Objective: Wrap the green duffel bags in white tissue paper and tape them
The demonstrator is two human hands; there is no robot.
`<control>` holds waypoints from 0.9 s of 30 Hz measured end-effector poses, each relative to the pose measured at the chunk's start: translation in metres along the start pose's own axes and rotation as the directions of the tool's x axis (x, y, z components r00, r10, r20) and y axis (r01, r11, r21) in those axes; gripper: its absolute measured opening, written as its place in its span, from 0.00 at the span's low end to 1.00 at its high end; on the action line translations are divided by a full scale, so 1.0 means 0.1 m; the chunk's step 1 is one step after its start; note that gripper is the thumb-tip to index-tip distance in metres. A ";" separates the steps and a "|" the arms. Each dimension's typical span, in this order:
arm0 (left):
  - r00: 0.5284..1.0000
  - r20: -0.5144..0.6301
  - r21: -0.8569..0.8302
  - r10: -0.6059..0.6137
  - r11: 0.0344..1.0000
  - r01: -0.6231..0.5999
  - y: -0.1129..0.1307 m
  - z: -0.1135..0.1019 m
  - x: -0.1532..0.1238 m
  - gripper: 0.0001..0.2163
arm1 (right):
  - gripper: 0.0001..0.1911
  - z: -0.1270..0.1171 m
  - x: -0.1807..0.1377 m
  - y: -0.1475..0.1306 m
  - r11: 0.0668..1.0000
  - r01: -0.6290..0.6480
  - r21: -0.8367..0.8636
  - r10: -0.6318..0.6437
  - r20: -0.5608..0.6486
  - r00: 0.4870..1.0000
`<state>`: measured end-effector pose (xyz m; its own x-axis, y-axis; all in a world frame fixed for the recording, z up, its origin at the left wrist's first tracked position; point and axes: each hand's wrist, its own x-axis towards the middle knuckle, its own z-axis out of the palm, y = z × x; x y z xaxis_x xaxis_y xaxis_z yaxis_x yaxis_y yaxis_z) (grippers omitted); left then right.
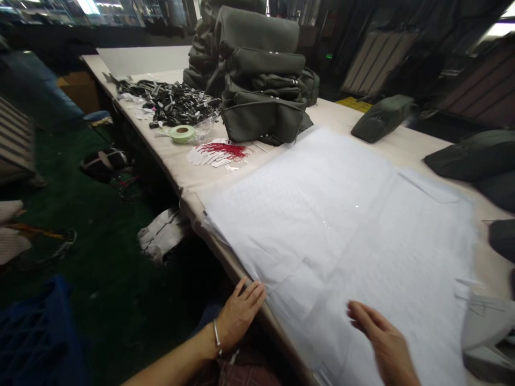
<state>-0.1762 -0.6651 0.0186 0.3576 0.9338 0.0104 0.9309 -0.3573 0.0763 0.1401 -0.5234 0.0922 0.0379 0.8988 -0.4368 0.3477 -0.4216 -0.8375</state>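
A large stack of thin white sheets, wrinkled in places, lies across the near part of the table. My left hand, with a bangle on its wrist, rests at the table edge. Its fingers are stretched out flat and touch the near left border of the sheets. Over the lower right part of the white stack is my right hand, slightly blurred. Its fingers point left, loosely bent, and I see nothing in them. Whether it touches the top sheet is hard to tell.
Dark grey-green bags are piled at the back, beside black straps and buckles. A roll of light green tape and white tags with red strings lie nearer. More bags line the right side. A blue crate stands on the floor.
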 end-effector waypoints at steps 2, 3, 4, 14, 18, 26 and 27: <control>1.000 -0.007 -0.005 -0.010 1.000 0.010 0.00 0.02 -0.01 0.26 | 0.23 0.59 -0.05 -0.12 0.999 0.019 -0.038 -0.009 0.254 0.967; 1.000 -0.009 -0.008 -0.011 1.000 0.011 0.01 0.03 -0.02 0.26 | 0.22 0.86 -0.07 -0.18 0.997 0.049 -0.061 -0.026 0.329 0.944; 1.000 -0.011 -0.011 -0.009 1.000 0.009 0.01 0.03 -0.02 0.26 | 0.21 1.08 -0.08 -0.23 0.992 0.079 -0.099 -0.037 0.371 0.928; 0.999 -0.039 -0.080 -0.011 0.997 0.008 0.00 0.00 -0.02 0.25 | 0.14 1.65 0.34 -0.08 0.849 0.054 -0.525 0.156 0.346 0.925; 0.998 -0.065 -0.098 -0.002 0.995 -0.004 -0.02 0.02 -0.02 0.23 | 0.15 1.73 0.39 -0.12 0.790 0.031 -0.612 0.235 0.349 0.907; 0.991 -0.130 -0.119 0.041 0.991 -0.056 -0.08 0.15 0.01 0.21 | 0.20 1.73 0.37 -0.23 0.695 -0.001 -0.719 0.331 0.319 0.888; 0.989 -0.139 -0.120 0.042 0.991 -0.059 -0.09 0.17 0.02 0.21 | 0.20 1.73 0.36 -0.24 0.689 -0.009 -0.725 0.338 0.311 0.888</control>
<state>-0.1829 -0.6603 0.0005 0.3827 0.9113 0.1521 0.8923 -0.4072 0.1949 -0.0287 -0.5012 0.0397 -0.1397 0.6186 -0.7732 0.9184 -0.2110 -0.3347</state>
